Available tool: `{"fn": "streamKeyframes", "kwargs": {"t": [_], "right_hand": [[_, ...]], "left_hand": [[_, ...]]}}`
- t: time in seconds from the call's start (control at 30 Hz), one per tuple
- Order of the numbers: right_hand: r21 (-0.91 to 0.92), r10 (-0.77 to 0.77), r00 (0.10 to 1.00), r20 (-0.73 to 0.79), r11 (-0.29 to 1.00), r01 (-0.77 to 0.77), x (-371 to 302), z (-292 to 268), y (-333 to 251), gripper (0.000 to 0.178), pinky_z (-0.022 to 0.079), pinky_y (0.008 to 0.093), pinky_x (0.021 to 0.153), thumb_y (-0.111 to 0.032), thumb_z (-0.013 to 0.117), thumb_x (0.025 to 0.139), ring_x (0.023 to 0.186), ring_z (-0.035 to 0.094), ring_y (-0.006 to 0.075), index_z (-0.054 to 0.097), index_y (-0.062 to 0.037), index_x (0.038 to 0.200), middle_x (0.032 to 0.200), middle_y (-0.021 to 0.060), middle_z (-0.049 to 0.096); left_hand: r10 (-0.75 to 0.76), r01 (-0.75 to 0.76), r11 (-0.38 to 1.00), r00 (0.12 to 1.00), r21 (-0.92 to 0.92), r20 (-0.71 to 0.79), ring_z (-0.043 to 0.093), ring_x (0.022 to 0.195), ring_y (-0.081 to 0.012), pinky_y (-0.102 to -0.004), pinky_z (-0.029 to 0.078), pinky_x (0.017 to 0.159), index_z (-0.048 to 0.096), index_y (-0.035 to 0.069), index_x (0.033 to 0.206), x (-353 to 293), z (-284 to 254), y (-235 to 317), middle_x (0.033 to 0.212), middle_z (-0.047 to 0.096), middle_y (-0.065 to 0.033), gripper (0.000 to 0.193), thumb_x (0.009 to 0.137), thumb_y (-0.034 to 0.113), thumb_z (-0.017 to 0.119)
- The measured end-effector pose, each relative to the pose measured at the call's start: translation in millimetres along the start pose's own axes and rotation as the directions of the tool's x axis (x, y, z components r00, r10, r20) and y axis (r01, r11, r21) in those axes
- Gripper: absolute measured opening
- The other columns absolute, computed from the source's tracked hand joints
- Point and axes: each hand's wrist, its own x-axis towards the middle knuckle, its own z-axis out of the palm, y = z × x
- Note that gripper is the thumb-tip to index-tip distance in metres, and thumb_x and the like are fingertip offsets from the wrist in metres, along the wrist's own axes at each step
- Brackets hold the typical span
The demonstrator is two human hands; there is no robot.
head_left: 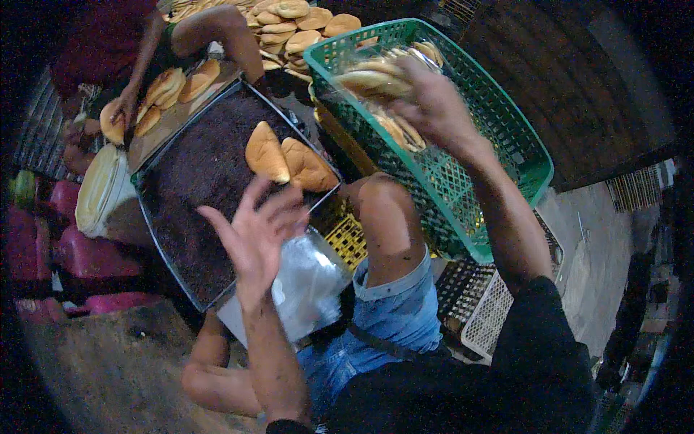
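Observation:
My left hand (256,235) is open, fingers spread, above the near part of a shallow metal tray filled with a dark, crumbly mass (195,173). Just beyond its fingertips, two folded golden buns (266,150) rest at the tray's right corner. Over at the right, my right hand (434,105), smeared by motion, grips a clear plastic bag of buns (379,81) above a green plastic basket (499,137). Part of the bag is hidden behind the hand. A stack of clear plastic bags (303,278) lies by my lap, below the left hand's side of the tray.
A co-worker's hand (124,112) touches a bun at the upper left, beside more buns (165,88) on a board. Many buns (293,32) are heaped at the back. A round pale-topped container (108,192) stands left of the tray. Yellow crate (343,242) and white crate (491,318) flank my knee.

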Motion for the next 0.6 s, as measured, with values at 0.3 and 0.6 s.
{"fn": "streamKeyframes", "kwargs": {"t": [0.3, 0.6], "right_hand": [[0.066, 0.327, 0.942, 0.075, 0.941, -0.332, -19.8, 64.8, 197.3, 0.058, 0.052, 0.045, 0.083, -0.037, 0.062, 0.094, 0.102, 0.066, 0.036, 0.043, -0.006, 0.139, 0.113, 0.0217, 0.066], [0.371, -0.212, 0.713, 0.668, 0.926, -0.072, -71.3, 83.1, -116.3, 0.063, 0.051, 0.0529, 0.081, -0.056, 0.069, 0.084, 0.095, 0.065, 0.0429, 0.058, -0.0007, 0.112, 0.096, 0.0241, 0.068]], "left_hand": [[-0.284, 0.461, -0.106, 0.835, 0.881, -0.471, 0.067, 0.052, -0.0215, -0.0323, 0.051, 0.051, 0.067, -0.002, 0.065, -74.1, -104.2, -65.1, 0.055, 0.061, -0.0086, 0.059, 0.09, 0.052, 0.065], [-0.003, 0.216, 0.621, 0.962, 0.753, -0.273, 0.06, 0.049, -0.0138, -0.0276, 0.045, 0.044, 0.066, -0.004, 0.076, -93.5, -49.9, -37.7, 0.062, 0.063, -0.008, 0.037, 0.092, 0.029, 0.07]]}}
